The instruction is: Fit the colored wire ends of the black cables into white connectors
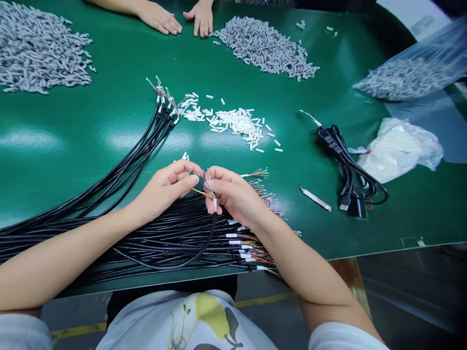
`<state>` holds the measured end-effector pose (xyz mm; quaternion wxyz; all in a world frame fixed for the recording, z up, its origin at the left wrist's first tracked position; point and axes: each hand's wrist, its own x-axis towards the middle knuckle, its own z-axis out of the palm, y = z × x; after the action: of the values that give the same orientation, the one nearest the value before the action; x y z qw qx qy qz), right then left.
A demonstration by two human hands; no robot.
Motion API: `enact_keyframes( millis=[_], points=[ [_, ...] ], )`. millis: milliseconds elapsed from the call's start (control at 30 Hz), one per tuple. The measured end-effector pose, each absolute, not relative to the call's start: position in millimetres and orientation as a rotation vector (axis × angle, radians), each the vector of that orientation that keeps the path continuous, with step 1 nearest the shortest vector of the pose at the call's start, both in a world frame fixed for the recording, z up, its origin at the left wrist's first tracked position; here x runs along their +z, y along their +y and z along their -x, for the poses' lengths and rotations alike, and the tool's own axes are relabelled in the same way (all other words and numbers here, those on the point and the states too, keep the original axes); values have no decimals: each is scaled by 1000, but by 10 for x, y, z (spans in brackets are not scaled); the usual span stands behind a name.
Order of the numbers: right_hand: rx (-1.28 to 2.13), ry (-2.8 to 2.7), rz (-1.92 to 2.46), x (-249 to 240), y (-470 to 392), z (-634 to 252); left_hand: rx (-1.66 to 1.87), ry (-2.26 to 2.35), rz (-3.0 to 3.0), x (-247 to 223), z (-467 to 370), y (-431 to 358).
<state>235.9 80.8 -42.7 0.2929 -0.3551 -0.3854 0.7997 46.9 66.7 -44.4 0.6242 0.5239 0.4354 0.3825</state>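
Over a bundle of black cables [164, 228], my two hands meet at the end of one black cable [212, 228]. My right hand [237, 197] is closed on this cable's end, where a white sleeve [215, 204] sits below fanned-out coloured wires [202, 193]. My left hand [171, 187] pinches some of those thin wires between thumb and forefinger. Which wires each fingertip grips is too small to tell. The held cable curves down and back into the bundle. Many cable ends with white sleeves and bare wires stick out under my right forearm.
Small white tubes [239, 121] lie scattered ahead, beside another group of cables [146, 141]. Grey piles [266, 46] lie farther back, near a co-worker's flat hands [160, 18]. At right are a coiled cable [341, 155], a cutter-like tool [315, 199] and plastic bags [401, 148].
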Motion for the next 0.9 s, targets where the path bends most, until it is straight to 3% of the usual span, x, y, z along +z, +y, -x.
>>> enact_keyframes(
  millis=[567,900],
  points=[
    [1963,-1102,993,-418,802,-2358,930,988,-1115,-445,-488,647],
    [1288,-1537,1070,-433,718,-2347,829,815,-819,-429,-496,660]
  ],
)
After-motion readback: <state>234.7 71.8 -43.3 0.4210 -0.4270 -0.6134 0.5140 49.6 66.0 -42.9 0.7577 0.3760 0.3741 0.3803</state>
